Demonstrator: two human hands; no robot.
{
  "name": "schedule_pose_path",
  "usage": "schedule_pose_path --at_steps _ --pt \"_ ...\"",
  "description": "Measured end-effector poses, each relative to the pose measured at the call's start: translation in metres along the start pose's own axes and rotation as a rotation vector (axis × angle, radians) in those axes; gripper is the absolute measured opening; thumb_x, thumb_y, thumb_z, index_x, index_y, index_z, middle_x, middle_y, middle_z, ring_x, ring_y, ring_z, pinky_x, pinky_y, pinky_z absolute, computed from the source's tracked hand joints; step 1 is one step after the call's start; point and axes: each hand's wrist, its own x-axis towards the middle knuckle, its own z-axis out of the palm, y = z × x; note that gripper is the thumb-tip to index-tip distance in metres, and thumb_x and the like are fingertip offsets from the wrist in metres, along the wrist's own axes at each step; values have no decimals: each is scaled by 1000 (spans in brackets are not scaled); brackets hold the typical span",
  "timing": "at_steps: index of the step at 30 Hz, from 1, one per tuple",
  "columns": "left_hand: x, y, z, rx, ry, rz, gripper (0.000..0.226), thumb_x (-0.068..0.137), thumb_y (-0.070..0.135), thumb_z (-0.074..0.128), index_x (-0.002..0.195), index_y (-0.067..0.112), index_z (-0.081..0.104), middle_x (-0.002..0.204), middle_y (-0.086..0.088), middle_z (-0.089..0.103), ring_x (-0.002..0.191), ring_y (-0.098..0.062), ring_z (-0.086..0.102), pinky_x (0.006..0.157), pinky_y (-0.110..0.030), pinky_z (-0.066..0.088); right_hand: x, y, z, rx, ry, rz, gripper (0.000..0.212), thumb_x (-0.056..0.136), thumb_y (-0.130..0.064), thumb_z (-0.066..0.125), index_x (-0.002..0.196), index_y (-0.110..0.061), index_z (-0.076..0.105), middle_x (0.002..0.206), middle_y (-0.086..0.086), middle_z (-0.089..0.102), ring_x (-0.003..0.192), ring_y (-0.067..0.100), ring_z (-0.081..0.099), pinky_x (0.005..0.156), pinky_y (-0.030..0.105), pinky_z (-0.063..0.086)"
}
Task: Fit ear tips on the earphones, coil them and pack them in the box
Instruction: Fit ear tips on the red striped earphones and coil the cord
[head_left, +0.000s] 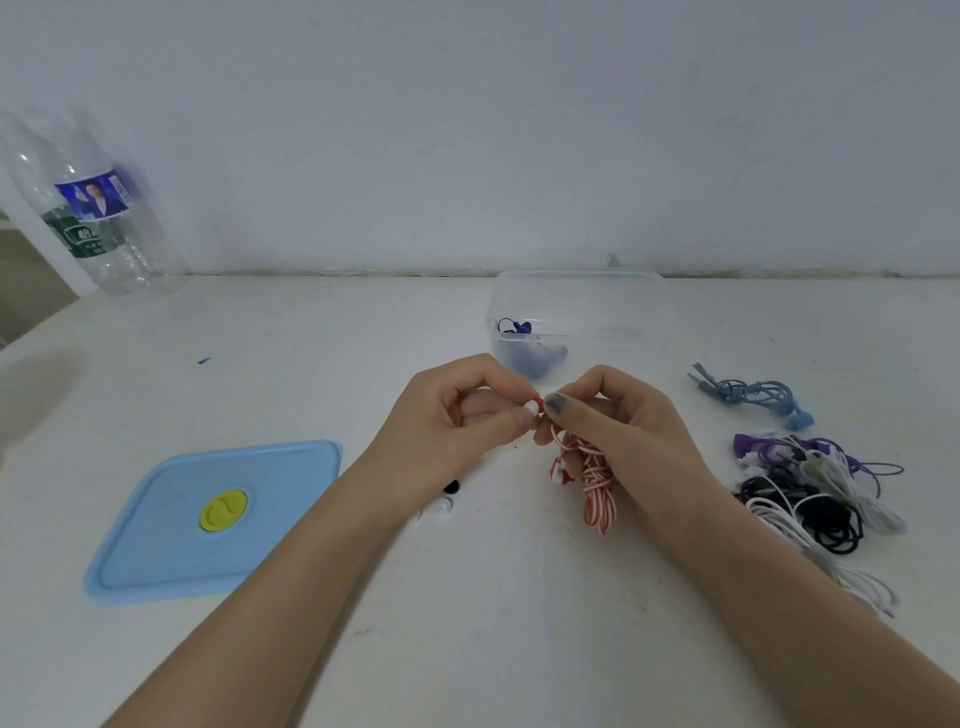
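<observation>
Two bare forearms are reaching in from the near edge of the white table (467, 649), meeting over its middle. The left hand (457, 410) is pinching a small white ear tip (531, 406) between thumb and forefinger, holding it against the red earbud (542, 402) that the right hand (618, 415) is gripping between its own thumb and fingers. The red-and-white striped earphone cable (597, 488) is hanging in a knotted bundle from the right hand, its lower end lying on the table just beneath the palm.

Loose ear tips (445, 503), one black and the others white, are lying on the table just beside the left wrist. The blue lid (156, 545) with a yellow centre plug is lying flat toward the left edge. The clear plastic box (597, 312) is standing beyond the hands near the far edge, holding blue earphones (519, 332) in its left end. Toward the right edge a tied grey-blue earphone bundle (753, 395) is lying apart, and nearer the camera a tangled pile of purple, black and white earphones (815, 493) is resting. An empty clear bottle (88, 208) is standing at the far left corner
</observation>
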Motion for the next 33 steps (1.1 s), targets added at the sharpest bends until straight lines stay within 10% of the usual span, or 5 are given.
schedule_pose_path --at_steps 10,22,33 --pt "3 -2 -2 -15 -3 -29 5 93 -7 65 96 -3 65 90 -24 74 85 -30 73 87 -38 57 0 1 0 -22 -13 3 16 92 -12 66 77 -7 62 73 14 72 49 23 55 52 30 51" --pt "3 -4 6 5 97 4 5 85 1 70 83 2 66 83 -19 72 75 -42 70 84 -62 54 0 1 0 -22 -15 -4 15 92 -9 66 77 -5 61 74 17 73 47 22 55 52 31 51" --pt "7 -5 3 -149 24 -89 5 86 1 68 90 4 67 87 -19 70 81 -30 69 85 -38 52 -1 0 -2 -1 -15 6 14 91 -12 67 78 -7 63 71 13 70 49 21 54 52 30 51"
